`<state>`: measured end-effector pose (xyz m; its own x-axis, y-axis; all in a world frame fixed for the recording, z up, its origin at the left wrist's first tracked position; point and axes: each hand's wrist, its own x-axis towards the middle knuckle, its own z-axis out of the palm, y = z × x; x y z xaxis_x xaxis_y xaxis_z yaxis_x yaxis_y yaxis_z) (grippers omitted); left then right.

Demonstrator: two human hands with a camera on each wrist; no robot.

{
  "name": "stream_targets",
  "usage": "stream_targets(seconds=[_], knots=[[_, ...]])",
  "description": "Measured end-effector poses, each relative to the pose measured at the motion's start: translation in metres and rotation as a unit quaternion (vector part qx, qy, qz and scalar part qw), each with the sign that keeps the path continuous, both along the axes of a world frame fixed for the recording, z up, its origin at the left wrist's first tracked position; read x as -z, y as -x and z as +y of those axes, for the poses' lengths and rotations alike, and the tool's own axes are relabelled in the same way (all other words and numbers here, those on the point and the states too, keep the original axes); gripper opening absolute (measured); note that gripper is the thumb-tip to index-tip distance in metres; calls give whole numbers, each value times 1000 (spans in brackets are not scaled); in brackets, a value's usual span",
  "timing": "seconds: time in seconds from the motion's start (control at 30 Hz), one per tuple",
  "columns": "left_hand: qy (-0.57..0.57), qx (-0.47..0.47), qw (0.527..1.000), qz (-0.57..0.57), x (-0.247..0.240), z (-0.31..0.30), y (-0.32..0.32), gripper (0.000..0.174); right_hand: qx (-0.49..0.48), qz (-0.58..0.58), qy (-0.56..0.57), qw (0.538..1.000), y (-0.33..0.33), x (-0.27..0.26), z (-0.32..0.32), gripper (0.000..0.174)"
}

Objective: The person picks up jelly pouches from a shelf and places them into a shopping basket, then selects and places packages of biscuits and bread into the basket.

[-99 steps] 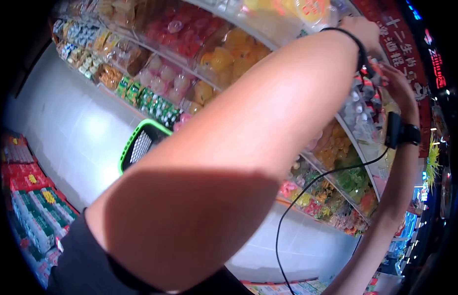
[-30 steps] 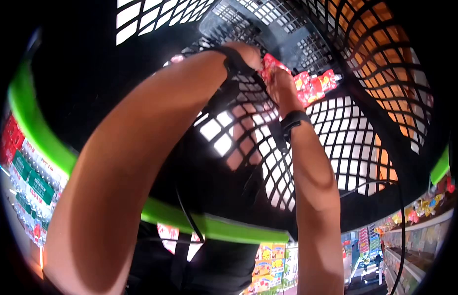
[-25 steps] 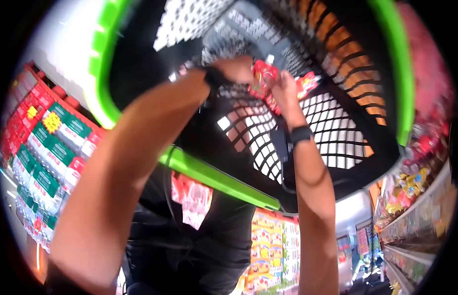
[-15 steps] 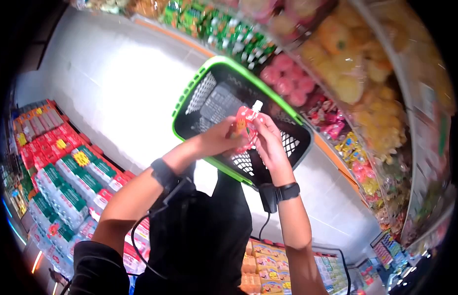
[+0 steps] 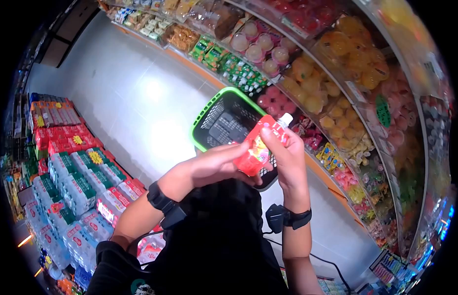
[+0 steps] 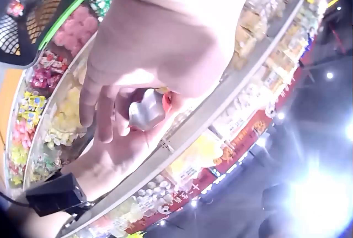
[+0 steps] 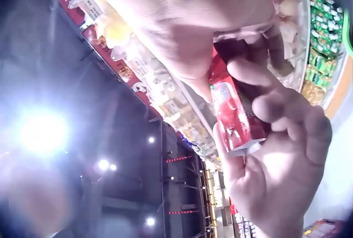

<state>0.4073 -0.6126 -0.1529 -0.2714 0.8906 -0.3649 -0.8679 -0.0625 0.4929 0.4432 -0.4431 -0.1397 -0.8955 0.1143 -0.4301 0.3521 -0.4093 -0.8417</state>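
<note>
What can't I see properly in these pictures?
Head view: part of the red pouch, hidden by the left hand and right hand.
Head view: part of the basket, behind the pouch.
Left wrist view: some of the basket, cut off by the edges.
Left wrist view: red thing inside, too small to name.

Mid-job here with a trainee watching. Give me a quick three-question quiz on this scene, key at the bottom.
1. True or false: the left grip and the right grip both hold the red spouted pouch.
2. Which colour rims the shopping basket?
A) red
B) green
C) yellow
3. Fill in the blank: the screw cap on the pouch is ____.

Key: 1. True, fingers of both are on it. 2. B. 3. White.
</note>
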Motion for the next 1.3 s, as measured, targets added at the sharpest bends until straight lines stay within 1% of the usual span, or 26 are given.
stream_targets(seconds=[0.1,0.2,0.27,0.3,0.37,0.4,0.47,0.57,0.63,0.67,0.73,0.77,0.8,0.83,0.87,0.9,0.93,1.0,1.03,1.1,1.13,1.17,1.2,1.23,1.27,1.3], knots=[[-33,44,987,149,-12,-4,-2,52,-48,16,-26,998,4,-14,7,20],[-65,81,963,247,-35,-4,-2,49,-74,27,-40,996,5,-38,4,21],[-73,74,966,235,-41,-6,-4,46,-66,37,-75,994,4,-51,-2,22],[-79,66,970,222,-41,-6,-6,44,-91,33,-87,992,4,-54,2,22],[-98,59,973,198,-42,-7,-5,42,-94,52,-98,989,3,-60,1,22],[-113,61,972,198,-40,-6,-2,42,-95,78,-107,987,9,-65,1,22],[-110,70,967,220,-42,-3,4,39,-101,57,-158,981,14,-68,6,20],[-88,82,962,243,-39,6,19,42,-64,87,-151,983,20,-74,12,19],[-81,72,967,229,-43,16,26,42,-23,102,-152,983,26,-79,15,19],[-73,64,970,223,-45,20,29,41,-23,105,-170,979,28,-76,22,28],[-43,18,956,290,-48,32,36,45,74,160,-162,971,33,-60,23,41],[-26,1,947,320,-49,35,38,46,102,175,-216,955,33,-57,24,51],[-15,-13,937,350,-50,42,42,46,120,143,-245,951,31,-56,28,53],[19,-30,922,387,-49,47,44,46,128,156,-237,950,29,-55,28,54],[30,-70,888,453,-54,53,45,45,132,172,-228,949,29,-53,30,54],[67,-44,849,522,-62,56,50,47,89,161,-221,958,27,-50,33,55],[107,-22,805,583,-67,57,54,49,67,165,-273,945,27,-47,33,56],[146,-25,747,648,-62,60,57,55,85,181,-304,931,29,-46,30,55],[159,-21,719,677,-59,64,57,57,93,181,-273,940,30,-44,29,53],[134,-15,726,675,-69,70,58,64,126,169,-215,954,28,-52,34,44],[110,2,727,678,-70,73,62,67,158,183,-156,958,27,-48,38,41],[66,-29,780,621,-60,78,64,63,170,203,-126,956,24,-48,45,37],[21,-49,829,557,-48,82,65,60,185,199,-80,959,20,-53,50,28],[22,-44,871,489,-40,83,69,55,200,214,-155,944,17,-43,60,21],[34,-36,908,417,-34,89,69,51,212,210,-83,951,12,-45,63,20],[17,-11,916,400,-41,100,63,46,222,253,-80,938,13,-39,63,20]])
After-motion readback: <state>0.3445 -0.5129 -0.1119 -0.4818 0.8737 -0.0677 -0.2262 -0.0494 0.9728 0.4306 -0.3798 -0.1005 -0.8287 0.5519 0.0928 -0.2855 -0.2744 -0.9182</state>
